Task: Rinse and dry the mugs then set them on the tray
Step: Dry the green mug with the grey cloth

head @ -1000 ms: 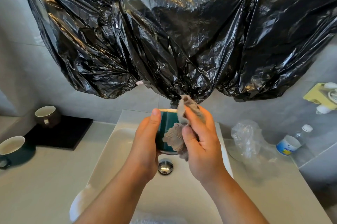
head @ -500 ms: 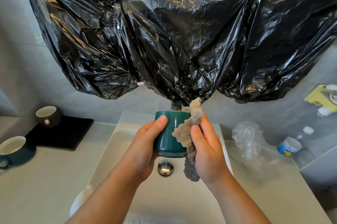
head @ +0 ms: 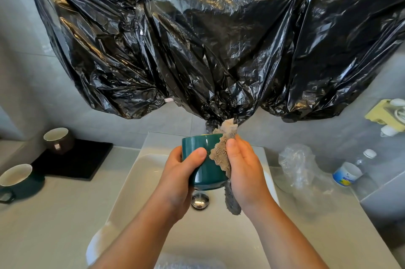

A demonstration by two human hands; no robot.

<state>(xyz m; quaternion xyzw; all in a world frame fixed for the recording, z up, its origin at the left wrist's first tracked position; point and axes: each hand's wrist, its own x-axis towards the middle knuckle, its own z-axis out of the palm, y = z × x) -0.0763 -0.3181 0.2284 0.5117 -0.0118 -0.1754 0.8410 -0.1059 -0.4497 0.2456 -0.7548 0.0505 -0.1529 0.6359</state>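
Observation:
My left hand (head: 179, 179) grips a dark green mug (head: 205, 164) upright over the white sink (head: 135, 183), thumb across its front. My right hand (head: 247, 172) holds a beige-grey cloth (head: 221, 152) against the mug's right side; one end of the cloth sticks up past the rim and the other hangs below my palm. A brown mug (head: 58, 140) stands on the black tray (head: 81, 161) at the left. Another dark green mug (head: 18, 181) sits on the counter in front of the tray.
Black plastic sheeting (head: 219, 45) covers the wall above the sink and hides the tap. The drain plug (head: 199, 200) lies below the mug. Crumpled clear plastic (head: 300, 170) and a plastic bottle (head: 352, 170) lie on the counter at the right.
The mug has turned upright and moved up a little. My right hand has slid the cloth from over the rim down onto the mug's right side.

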